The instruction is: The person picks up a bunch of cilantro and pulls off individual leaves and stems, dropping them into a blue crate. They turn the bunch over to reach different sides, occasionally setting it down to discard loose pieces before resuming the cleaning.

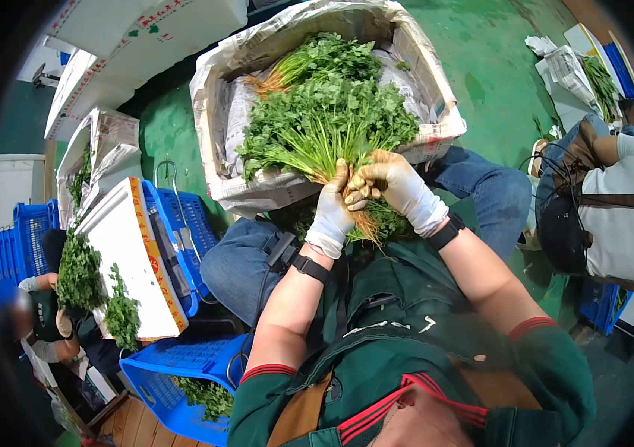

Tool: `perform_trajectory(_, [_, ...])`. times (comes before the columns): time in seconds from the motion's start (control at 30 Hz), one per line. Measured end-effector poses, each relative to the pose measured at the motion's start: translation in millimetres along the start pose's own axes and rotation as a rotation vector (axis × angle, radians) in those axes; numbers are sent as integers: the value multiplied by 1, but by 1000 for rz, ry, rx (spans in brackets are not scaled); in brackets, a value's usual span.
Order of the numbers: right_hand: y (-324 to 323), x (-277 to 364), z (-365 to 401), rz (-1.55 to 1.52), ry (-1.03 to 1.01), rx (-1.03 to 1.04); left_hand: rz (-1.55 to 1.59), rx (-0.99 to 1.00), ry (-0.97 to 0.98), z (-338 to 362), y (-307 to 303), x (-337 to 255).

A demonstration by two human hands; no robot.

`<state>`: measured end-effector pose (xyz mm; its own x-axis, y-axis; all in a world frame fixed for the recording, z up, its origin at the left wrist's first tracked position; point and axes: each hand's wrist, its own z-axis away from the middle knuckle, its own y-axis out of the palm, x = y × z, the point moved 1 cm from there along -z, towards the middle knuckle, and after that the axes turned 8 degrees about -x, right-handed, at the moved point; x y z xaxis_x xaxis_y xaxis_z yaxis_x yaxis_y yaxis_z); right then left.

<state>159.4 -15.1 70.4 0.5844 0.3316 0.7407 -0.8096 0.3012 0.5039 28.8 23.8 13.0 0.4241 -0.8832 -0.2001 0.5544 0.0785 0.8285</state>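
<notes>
Both gloved hands meet at the root end of a bunch of coriander (332, 141), its leafy tops fanned out over a newspaper-lined foam box (257, 195). My left hand (334, 207) is closed round the stems just above the roots. Fingers curled, my right hand (393, 185) grips the same bunch from the other side. Thin brownish roots (365, 223) hang below the hands. Another coriander bunch (324, 63) lies in the box, with its orange-brown roots to the left. More greens (391, 223) show in my lap, partly hidden by my hands.
On the left are blue crates (183, 395), a white foam lid (134, 253) with greens and a co-worker's gloved hand (64, 322). White boxes (108, 45) are stacked behind. Another person (619, 201) sits at right, near a box of greens (596, 78). Green floor (481, 82) lies beyond.
</notes>
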Motion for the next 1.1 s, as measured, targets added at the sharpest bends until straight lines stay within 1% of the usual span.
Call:
perform_trajectory(0.03, [3, 5, 9, 0, 0, -2, 1, 1, -2, 5, 6, 1])
perform_trajectory(0.1, [4, 17, 25, 661, 127, 115, 69, -128, 42, 9, 11, 1])
perform_trajectory(0.13, [-4, 18, 25, 1100, 15, 252, 66, -32, -14, 6, 9, -3])
perform_trajectory(0.17, [-10, 22, 28, 1445, 47, 329, 71, -29, -12, 2, 2, -4])
perform_trajectory(0.23, [-18, 23, 25, 1379, -166, -45, 221, 139, -99, -1, -6, -1])
perform_trajectory(0.27, [-26, 18, 16, 846, -16, -181, 214, 149, -96, -2, -11, 0])
perform_trajectory(0.3, [-15, 32, 17, 689, -10, -370, 211, 151, -94, -1, -8, 0])
perform_trajectory(0.37, [-41, 20, -14, 642, -235, -620, 245, 168, -119, 4, -1, -1])
perform_trajectory(0.4, [-48, 17, -29, 638, -236, -621, 239, 151, -120, 5, 0, -1])
perform_trajectory(0.47, [-55, 18, -45, 1224, -756, -849, 226, 160, -122, 4, -2, -2])
perform_trajectory(0.5, [-59, 18, -46, 1225, -746, -852, 215, 168, -122, 3, -5, 0])
perform_trajectory(0.57, [-63, 18, -57, 873, -390, -691, 222, 182, -129, 1, -9, -2])
perform_trajectory(0.63, [-50, 26, -42, 543, -441, -627, 144, 164, -43, 3, -7, 0])
perform_trajectory(0.7, [-40, 36, -25, 321, -432, -535, 130, 141, -15, 4, -3, 1])
perform_trajectory(0.73, [-39, 40, -17, 336, -387, -487, 110, 63, -8, 4, 0, 1])
perform_trajectory(0.77, [-34, 39, -10, 337, -384, -488, 88, -16, -3, 5, 2, 2])
perform_trajectory(0.83, [-18, 34, 3, -121, -154, -245, 105, -44, 3, 3, 3, 5])
perform_trajectory(0.87, [-18, 26, 5, -116, -93, -190, 68, -69, 32, 1, 1, 5])
perform_trajectory(0.9, [-14, 21, 8, -30, -68, -162, 31, -96, 63, -1, -2, 6])
perform_trajectory(0.97, [-11, 20, 18, -81, -22, 14, 56, -128, 61, -3, -8, 8])
perform_trajectory(1.0, [5, 28, 29, 121, -65, -32, 13, -129, 74, 0, -5, 8])
perform_trajectory(1.03, [-4, 16, 24, 489, -197, 81, -32, -129, 84, 2, -3, 8])
perform_trajectory(1.07, [-5, 22, 28, 1009, -240, 174, -95, -224, 91, 3, 1, 6])
perform_trajectory(1.1, [-2, 32, 32, 1533, -279, 266, -97, -222, 95, 6, 5, 5])
